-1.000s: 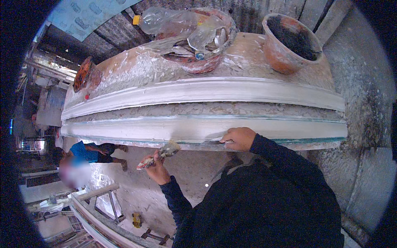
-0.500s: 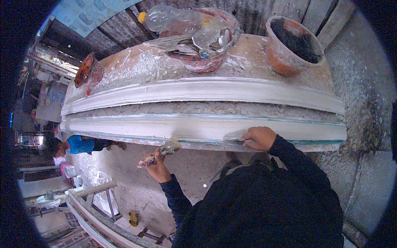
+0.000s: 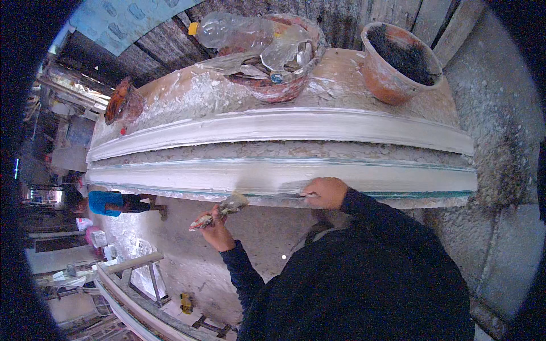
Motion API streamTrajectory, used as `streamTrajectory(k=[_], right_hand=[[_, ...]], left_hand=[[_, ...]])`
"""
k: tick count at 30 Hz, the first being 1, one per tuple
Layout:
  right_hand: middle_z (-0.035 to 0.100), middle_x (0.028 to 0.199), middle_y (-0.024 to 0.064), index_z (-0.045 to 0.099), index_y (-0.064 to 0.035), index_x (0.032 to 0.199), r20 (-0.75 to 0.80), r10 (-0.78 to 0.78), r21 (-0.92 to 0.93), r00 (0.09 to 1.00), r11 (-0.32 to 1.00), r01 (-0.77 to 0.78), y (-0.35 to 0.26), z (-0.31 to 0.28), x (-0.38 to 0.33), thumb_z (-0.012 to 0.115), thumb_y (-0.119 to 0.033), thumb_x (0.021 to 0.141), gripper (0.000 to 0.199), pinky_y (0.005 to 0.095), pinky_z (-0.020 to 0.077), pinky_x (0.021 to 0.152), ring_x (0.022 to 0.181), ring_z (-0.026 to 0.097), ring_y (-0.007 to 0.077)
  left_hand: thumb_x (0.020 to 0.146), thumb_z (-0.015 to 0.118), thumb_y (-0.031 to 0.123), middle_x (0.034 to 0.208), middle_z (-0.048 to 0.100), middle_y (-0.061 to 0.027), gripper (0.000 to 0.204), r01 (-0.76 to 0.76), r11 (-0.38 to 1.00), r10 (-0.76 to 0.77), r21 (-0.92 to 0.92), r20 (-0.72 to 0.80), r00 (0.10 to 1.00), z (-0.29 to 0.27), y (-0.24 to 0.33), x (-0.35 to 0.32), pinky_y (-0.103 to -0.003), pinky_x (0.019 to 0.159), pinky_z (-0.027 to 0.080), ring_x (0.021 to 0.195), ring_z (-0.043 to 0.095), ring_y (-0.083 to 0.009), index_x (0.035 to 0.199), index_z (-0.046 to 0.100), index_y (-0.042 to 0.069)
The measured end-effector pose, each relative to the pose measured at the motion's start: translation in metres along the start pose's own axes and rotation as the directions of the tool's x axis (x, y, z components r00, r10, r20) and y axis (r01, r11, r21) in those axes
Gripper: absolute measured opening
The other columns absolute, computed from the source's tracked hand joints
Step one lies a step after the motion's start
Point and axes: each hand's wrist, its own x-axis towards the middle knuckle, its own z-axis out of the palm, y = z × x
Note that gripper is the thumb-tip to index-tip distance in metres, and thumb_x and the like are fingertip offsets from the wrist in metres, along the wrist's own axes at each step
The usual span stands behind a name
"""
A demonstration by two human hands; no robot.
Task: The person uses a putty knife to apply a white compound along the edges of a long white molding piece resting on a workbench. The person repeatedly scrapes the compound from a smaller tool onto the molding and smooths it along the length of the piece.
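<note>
The right hand (image 3: 325, 192) is closed around a thin blade (image 3: 291, 196) and presses it flat against the front edge of the near moulding (image 3: 227, 176), a long white plaster strip lying across the bench (image 3: 352, 74). The left hand (image 3: 215, 227) hangs just below that moulding's front edge, off the bench, fist closed on a plaster-caked brush (image 3: 219, 211) whose tip points up toward the strip without touching it.

Behind the near moulding, a second moulding (image 3: 273, 126) runs parallel, with a rough grey band between them. Farther back from the near moulding, a red basin (image 3: 273, 91) holds crumpled clear bottles (image 3: 227, 28); to its right stands a clay pot (image 3: 387, 82) with dark fill. Well below the moulding's left end, another person in a blue shirt (image 3: 105, 202) crouches on the floor.
</note>
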Motion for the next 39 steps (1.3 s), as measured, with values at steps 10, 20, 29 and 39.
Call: streamTrajectory(k=[10, 20, 29, 39], right_hand=[[0.060, 0.090, 0.0142, 0.063, -0.0148, 0.095, 0.072, -0.003, -0.044, 0.997, 0.999, 0.007, 0.028, -0.027, -0.030, 0.057, -0.032, 0.075, 0.027, 0.0431, 0.0462, 0.075, 0.087, 0.057, 0.0325], [0.059, 0.084, 0.0143, 0.062, -0.0122, 0.095, -0.037, -0.053, -0.087, 0.998, 0.995, 0.050, -0.017, 0.003, 0.025, 0.057, -0.034, 0.076, 0.029, 0.0427, 0.0454, 0.069, 0.080, 0.057, 0.0329], [0.060, 0.089, 0.0139, 0.062, -0.0154, 0.099, 0.063, 0.020, -0.114, 0.998, 0.993, -0.013, 0.032, -0.035, -0.047, 0.055, -0.040, 0.078, 0.034, 0.0434, 0.0456, 0.072, 0.084, 0.057, 0.0333], [0.055, 0.080, 0.0098, 0.063, -0.0245, 0.104, 0.047, 0.253, -0.233, 0.966, 0.943, -0.235, 0.063, -0.083, -0.168, 0.059, -0.034, 0.076, 0.029, 0.0414, 0.0461, 0.066, 0.078, 0.057, 0.0289]], left_hand=[[0.082, 0.062, 0.016, 0.098, 0.058, -0.0170, 0.030, -0.029, 0.998, 0.028, -0.060, -0.012, 1.000, -0.007, -0.008, -0.003, -0.029, 0.066, 0.051, 0.088, 0.059, -0.0211, 0.099, 0.040, 0.005], [0.082, 0.061, 0.015, 0.098, 0.058, -0.0166, 0.029, -0.035, 0.998, 0.036, -0.049, 0.024, 0.999, -0.003, -0.008, 0.002, -0.028, 0.064, 0.050, 0.091, 0.058, -0.0226, 0.098, 0.039, 0.005], [0.084, 0.058, 0.009, 0.099, 0.056, -0.0159, 0.024, -0.025, 0.997, 0.025, -0.073, 0.001, 1.000, -0.010, -0.016, -0.002, -0.030, 0.066, 0.052, 0.091, 0.059, -0.0223, 0.097, 0.039, 0.005], [0.081, 0.063, 0.017, 0.097, 0.056, -0.0149, 0.033, -0.057, 0.996, 0.055, -0.066, -0.034, 0.998, -0.010, -0.025, -0.001, -0.031, 0.067, 0.052, 0.091, 0.058, -0.0226, 0.099, 0.038, 0.005]])
